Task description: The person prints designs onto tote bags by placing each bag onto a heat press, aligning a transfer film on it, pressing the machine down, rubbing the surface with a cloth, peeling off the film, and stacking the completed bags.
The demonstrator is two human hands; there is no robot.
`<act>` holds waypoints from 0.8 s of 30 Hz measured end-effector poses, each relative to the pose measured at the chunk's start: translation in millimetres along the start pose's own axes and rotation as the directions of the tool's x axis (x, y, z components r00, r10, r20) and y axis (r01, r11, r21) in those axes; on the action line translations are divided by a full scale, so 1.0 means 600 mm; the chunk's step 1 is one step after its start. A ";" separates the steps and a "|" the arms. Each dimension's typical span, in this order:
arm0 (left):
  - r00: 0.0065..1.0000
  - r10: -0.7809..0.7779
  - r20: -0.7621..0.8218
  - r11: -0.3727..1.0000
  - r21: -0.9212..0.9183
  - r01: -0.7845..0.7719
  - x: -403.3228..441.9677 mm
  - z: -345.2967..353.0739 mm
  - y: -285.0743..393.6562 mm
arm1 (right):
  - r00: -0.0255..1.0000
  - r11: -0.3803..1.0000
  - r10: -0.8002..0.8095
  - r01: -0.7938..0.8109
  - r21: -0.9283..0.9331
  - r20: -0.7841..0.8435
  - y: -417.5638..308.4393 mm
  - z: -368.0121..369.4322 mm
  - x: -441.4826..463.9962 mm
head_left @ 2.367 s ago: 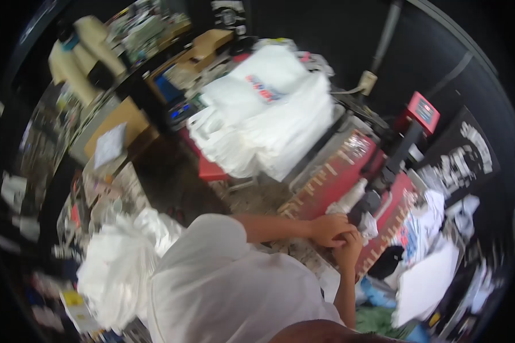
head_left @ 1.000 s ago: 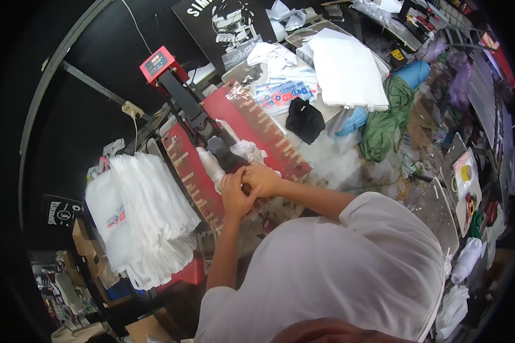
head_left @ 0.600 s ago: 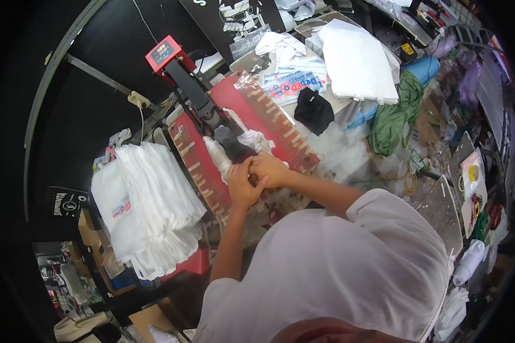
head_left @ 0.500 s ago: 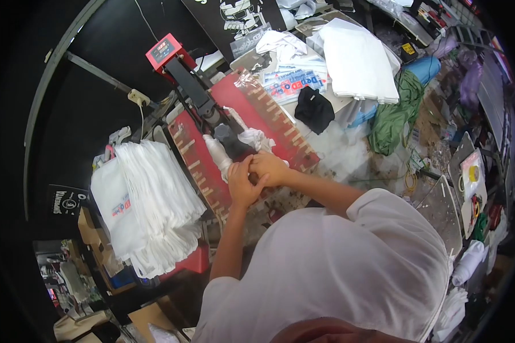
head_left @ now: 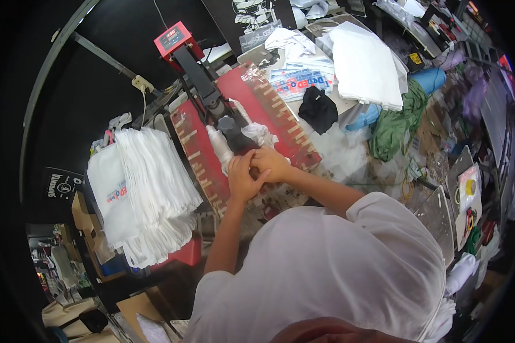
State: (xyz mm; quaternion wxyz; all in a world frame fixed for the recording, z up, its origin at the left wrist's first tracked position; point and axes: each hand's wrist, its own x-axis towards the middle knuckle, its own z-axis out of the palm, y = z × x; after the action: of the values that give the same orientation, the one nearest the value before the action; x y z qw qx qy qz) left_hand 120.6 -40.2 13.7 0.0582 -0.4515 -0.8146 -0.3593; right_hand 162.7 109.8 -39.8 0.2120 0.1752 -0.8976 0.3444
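A heat press (head_left: 203,94) with a red top plate and a dark lever stands in front of me. My left hand (head_left: 244,180) is closed over the near end of the press handle (head_left: 240,143). Beside it my right hand (head_left: 270,166) grips the same handle, fingertips touching the left hand. The part of the handle under my palms is hidden. White cloth wraps (head_left: 260,135) are wound around bars on both sides of the lever. The red control box (head_left: 173,39) with a lit display sits at the far end.
A tall stack of white bags (head_left: 154,194) stands to the left. Right of the press lie printed sheets (head_left: 297,84), a black cap (head_left: 317,110) and a pile of white bags (head_left: 366,68). Further right is a green plastic sheet (head_left: 395,128). A power socket (head_left: 142,84) hangs on the wall.
The view has shifted slightly. Both hands stay on the press handle, with no clear movement of the lever.
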 end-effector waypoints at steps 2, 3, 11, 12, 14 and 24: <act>1.000 0.000 0.008 1.000 -0.009 0.000 0.001 -0.001 0.000 | 1.000 1.000 0.005 -0.005 -0.001 0.005 0.001 0.000 0.000; 1.000 -0.005 0.003 1.000 -0.009 0.005 0.002 -0.001 0.001 | 1.000 1.000 0.019 -0.019 -0.005 0.016 0.003 0.002 -0.001; 0.998 0.036 -0.060 0.999 -0.021 -0.037 0.002 0.002 -0.002 | 0.999 0.999 0.043 -0.043 0.030 0.001 -0.004 0.004 0.005; 1.000 -0.006 -0.030 1.000 0.002 0.006 0.001 -0.003 0.001 | 0.996 0.997 0.067 -0.069 0.028 0.051 -0.010 0.006 0.008; 0.998 -0.049 0.029 0.999 -0.010 0.050 0.001 -0.008 0.008 | 0.988 0.994 0.105 -0.105 -0.007 0.111 -0.007 -0.003 0.004; 0.990 0.127 -0.062 0.990 0.067 -0.122 0.009 -0.002 -0.013 | 0.998 0.997 0.044 -0.048 -0.062 -0.050 -0.017 0.000 0.001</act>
State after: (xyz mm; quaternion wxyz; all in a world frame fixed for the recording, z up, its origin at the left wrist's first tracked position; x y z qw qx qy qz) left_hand 111.1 -39.6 12.8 0.1215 -0.4873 -0.7933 -0.3441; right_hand 166.5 102.7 -33.9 0.2310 0.1394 -0.9065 0.3249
